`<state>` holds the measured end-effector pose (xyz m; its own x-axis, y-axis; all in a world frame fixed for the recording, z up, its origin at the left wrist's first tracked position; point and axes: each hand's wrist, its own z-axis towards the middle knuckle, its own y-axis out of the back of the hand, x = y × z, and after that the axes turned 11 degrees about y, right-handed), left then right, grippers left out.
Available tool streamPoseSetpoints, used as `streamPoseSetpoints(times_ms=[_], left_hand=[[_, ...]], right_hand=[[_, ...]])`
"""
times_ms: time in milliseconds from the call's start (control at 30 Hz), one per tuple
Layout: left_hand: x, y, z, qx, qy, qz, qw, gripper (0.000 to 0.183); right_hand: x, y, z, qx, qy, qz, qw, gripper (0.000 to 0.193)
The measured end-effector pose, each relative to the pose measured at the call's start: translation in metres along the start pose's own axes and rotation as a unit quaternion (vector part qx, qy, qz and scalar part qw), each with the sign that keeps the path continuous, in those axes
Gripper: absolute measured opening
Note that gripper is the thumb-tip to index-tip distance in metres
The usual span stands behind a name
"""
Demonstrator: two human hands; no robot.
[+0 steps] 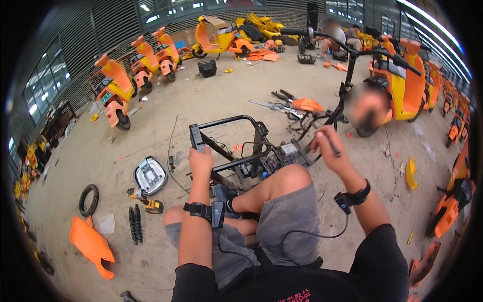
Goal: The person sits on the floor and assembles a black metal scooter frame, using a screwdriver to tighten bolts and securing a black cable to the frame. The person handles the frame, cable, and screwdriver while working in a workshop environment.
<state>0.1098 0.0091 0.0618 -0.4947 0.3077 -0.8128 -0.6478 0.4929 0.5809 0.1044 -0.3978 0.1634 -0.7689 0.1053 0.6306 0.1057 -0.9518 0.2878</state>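
A stripped black scooter frame [229, 121] lies in front of my crossed legs, with wires and a boxy part [289, 149] in it. My left hand [200, 162] is closed round the frame's near-left end, just below a flat end plate [195, 133]. To the right, beside the base of the handlebar column [347, 75], my right hand [331, 147] is raised and closed on a dark rod-shaped thing [334, 146]. Its fingers are curled, and the exact kind of the rod is not clear.
At left on the floor are a cordless drill [146, 200], a white-and-grey shell [151, 175], black shock absorbers [135, 224], a tyre [88, 200] and an orange panel [90, 244]. Loose parts [297, 105] lie beyond the frame. Scooters [113, 85] stand around; people [334, 40] sit far back.
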Motion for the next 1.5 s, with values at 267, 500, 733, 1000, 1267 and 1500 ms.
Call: streamPoseSetpoints(times_ms=[267, 500, 733, 1000, 1267, 1500], left_hand=[[-0.021, -0.003, 0.014, 0.002, 0.002, 0.026, 1.0, 0.066], [-0.016, 0.011, 0.014, 0.005, -0.084, 0.108, 0.991, 0.062], [0.013, 0.009, 0.033, 0.021, -0.069, 0.114, 0.991, 0.062], [-0.031, 0.032, 0.003, 0.101, -0.055, -0.001, 0.993, 0.06], [0.005, 0.043, -0.022, 0.142, 0.008, -0.044, 0.989, 0.077], [0.034, 0.049, -0.031, 0.257, 0.195, -0.24, 0.916, 0.048]], right_hand=[[-0.014, 0.105, -0.043, -0.063, -0.226, -0.044, 0.971, 0.021], [-0.01, 0.14, -0.049, -0.101, -0.349, 0.024, 0.931, 0.033], [-0.021, 0.085, 0.036, -0.012, -0.267, 0.068, 0.961, 0.046], [0.01, -0.004, 0.135, 0.147, -0.213, 0.038, 0.965, 0.057], [0.022, -0.161, 0.191, 0.445, -0.145, 0.067, 0.881, 0.056], [-0.027, -0.253, 0.145, 0.556, -0.123, 0.142, 0.81, 0.043]])
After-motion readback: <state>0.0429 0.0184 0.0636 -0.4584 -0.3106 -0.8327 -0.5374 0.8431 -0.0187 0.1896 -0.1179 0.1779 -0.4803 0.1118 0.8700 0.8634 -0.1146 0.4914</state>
